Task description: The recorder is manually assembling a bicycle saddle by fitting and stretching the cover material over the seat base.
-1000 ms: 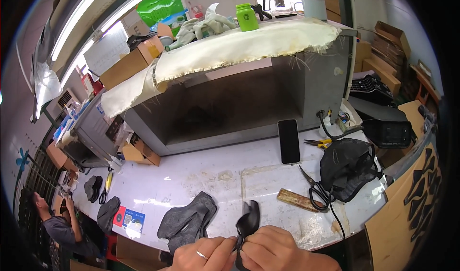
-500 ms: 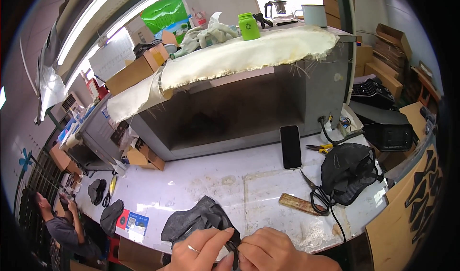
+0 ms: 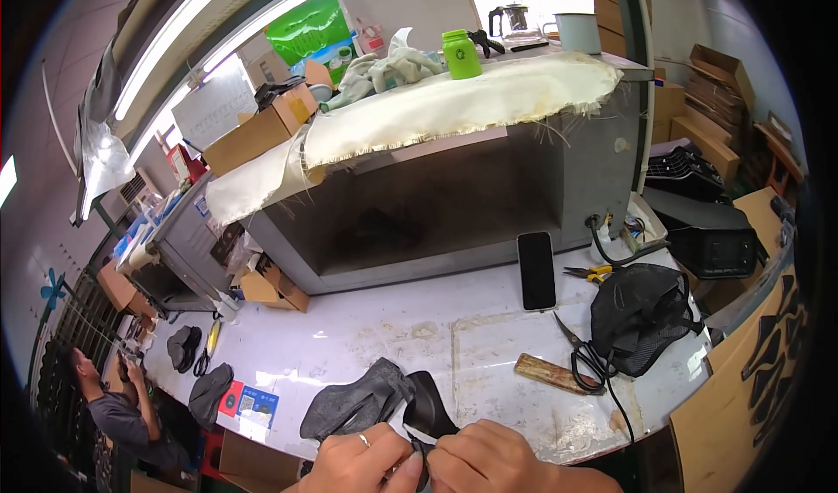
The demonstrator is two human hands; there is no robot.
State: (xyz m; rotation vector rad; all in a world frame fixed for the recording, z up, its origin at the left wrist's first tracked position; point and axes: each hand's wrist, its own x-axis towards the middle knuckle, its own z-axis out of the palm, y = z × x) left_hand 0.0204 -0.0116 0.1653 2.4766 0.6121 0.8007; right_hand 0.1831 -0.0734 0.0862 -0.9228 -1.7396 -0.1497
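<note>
At the bottom centre, my left hand (image 3: 362, 460), with a ring on one finger, and my right hand (image 3: 491, 458) meet with fingertips pinched together. Between them they grip a black, smooth, curved piece (image 3: 428, 406) that looks like leather or plastic. Its upper part sticks up past my fingers, while the lower part is mostly hidden by them. Just beyond my left hand lies a crumpled dark grey fabric or leather piece (image 3: 358, 397) on the white tabletop (image 3: 384, 314).
To the right are a wooden-handled strip (image 3: 554, 374), black scissors (image 3: 583, 353), a black mesh bundle (image 3: 642, 318), yellow pliers (image 3: 595, 273) and a phone (image 3: 536, 270). A grey open-fronted metal box (image 3: 419, 222) stands behind. A person (image 3: 122, 406) works at far left.
The black piece now shows more of its curved upper part above my fingers, beside the grey piece. My hands sit slightly lower, still pinching. The whole view has shifted a little.
</note>
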